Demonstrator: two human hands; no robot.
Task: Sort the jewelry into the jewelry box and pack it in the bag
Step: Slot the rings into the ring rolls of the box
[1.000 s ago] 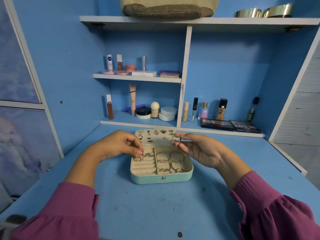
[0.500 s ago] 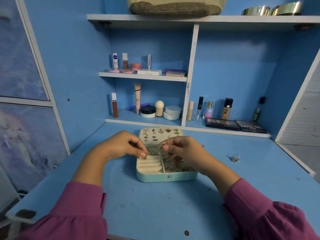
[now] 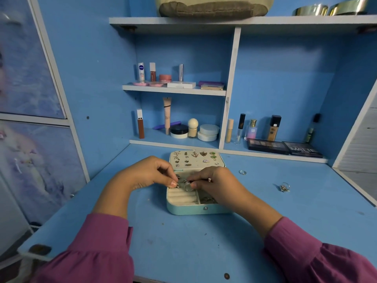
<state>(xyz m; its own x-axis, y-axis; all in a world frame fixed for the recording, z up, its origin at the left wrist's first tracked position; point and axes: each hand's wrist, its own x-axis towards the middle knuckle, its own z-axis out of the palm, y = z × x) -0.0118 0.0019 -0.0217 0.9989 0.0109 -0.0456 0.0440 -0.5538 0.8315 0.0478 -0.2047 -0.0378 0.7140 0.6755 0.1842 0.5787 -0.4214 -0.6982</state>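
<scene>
- two hands meet over the back of the ring rolls in the open jewelry box, which sits near the middle of the blue bench.
- left hand has fingers curled, thumb and forefinger pinching a small silver piece right at the top ring roll.
- right hand is curled too, its fingertips pinching a ring just beside the left hand's piece; the two hands are almost touching.
- the box lid lies flat behind, its pad already studded with earrings; a few rings show in the right compartment, partly hidden under the right hand.
- step in hand, as i judge it: seating rings into the roll slots, so the sorting stage is well along but not finished.
- two loose pieces are left on the bench to the right, well apart from the box: a small ring and a chunkier cluster.
- next move likely calls for pressing the held ring into a slot, letting go, then reaching right for the loose ones.
- packing is not yet begun; a bag rests on the top shelf, only its bottom in view.
</scene>
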